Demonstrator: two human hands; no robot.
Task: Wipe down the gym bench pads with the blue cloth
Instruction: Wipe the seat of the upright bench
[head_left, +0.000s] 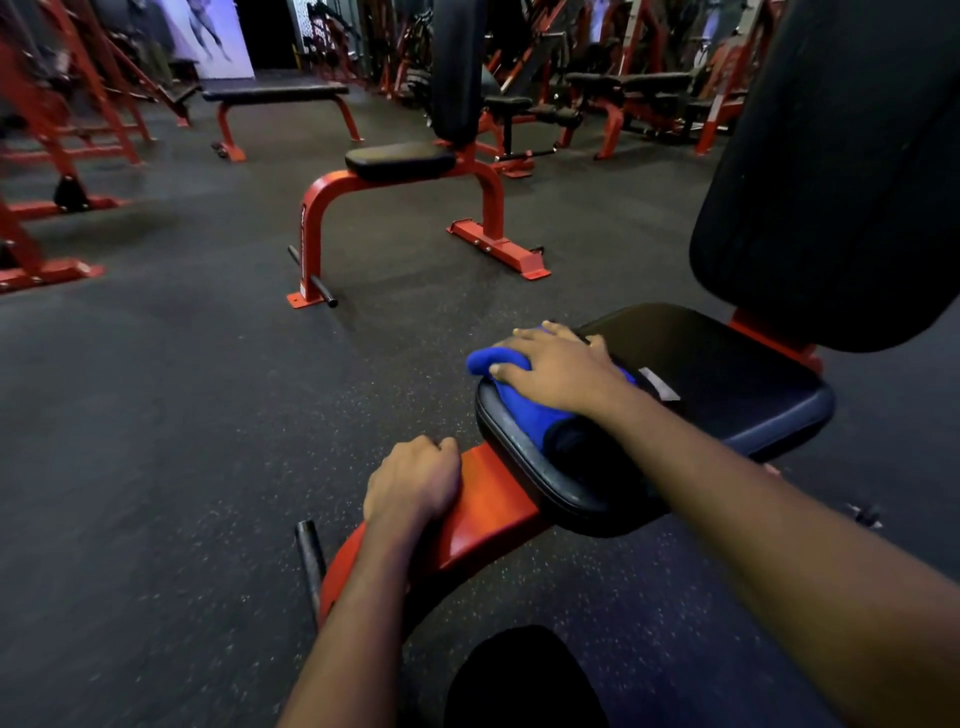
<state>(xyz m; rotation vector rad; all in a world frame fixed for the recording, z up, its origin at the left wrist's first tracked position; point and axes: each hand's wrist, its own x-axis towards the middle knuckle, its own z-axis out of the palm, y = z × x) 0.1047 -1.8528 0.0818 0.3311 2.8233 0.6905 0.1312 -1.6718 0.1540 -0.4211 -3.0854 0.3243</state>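
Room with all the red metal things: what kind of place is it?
Most likely a gym: a padded bench on a red frame, a speckled rubber floor, more red machines behind.

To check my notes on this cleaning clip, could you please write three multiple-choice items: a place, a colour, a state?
1. Where is the blue cloth? A floor; B seat pad; C back pad.
2. What colour is the bench frame? A red; B yellow; C green.
3. What is the right hand doing? A hanging idle; B lifting a dumbbell; C pressing the cloth.
Answers: B, it lies near the pad's front edge; A, red shows under the left hand; C, it lies spread over the cloth.
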